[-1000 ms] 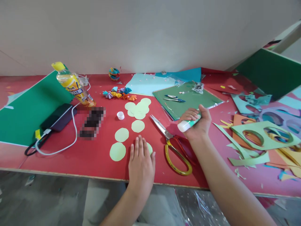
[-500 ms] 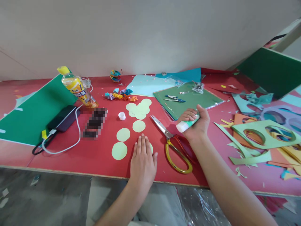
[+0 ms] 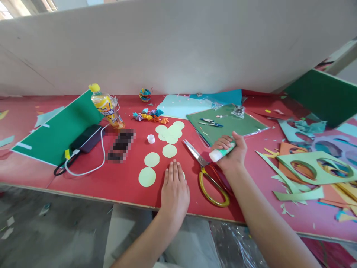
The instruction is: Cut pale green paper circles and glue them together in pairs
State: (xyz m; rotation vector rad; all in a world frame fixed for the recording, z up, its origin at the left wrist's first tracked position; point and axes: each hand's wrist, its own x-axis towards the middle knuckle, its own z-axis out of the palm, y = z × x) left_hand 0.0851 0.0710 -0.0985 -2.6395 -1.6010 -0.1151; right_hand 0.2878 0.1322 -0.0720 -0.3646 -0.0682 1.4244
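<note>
My left hand (image 3: pixel 175 186) lies flat, palm down, on a pale green paper circle (image 3: pixel 183 174) near the front edge of the red table (image 3: pixel 117 182); only a sliver of that circle shows. My right hand (image 3: pixel 231 154) grips a glue stick (image 3: pixel 220 153) with a white end pointing left, held just above the table. More pale green circles lie left of my left hand (image 3: pixel 147 176) (image 3: pixel 152 159) (image 3: pixel 169 150), and a pile of them (image 3: pixel 170 132) sits farther back. Scissors (image 3: pixel 208 175) with yellow and red handles lie between my hands.
A small white cap (image 3: pixel 151 139), folded paper fans (image 3: pixel 149 115), a yellow-capped bottle (image 3: pixel 105 105), a power bank with cable (image 3: pixel 85 139) and a green board (image 3: pixel 58 130) are at left. A green sheet with pens (image 3: pixel 225 124) lies behind. Cut paper scraps (image 3: pixel 315 167) cover the right.
The view has tilted up and shifted a little. Both hands stay where they were, the left flat on the circle, the right holding the glue stick.
</note>
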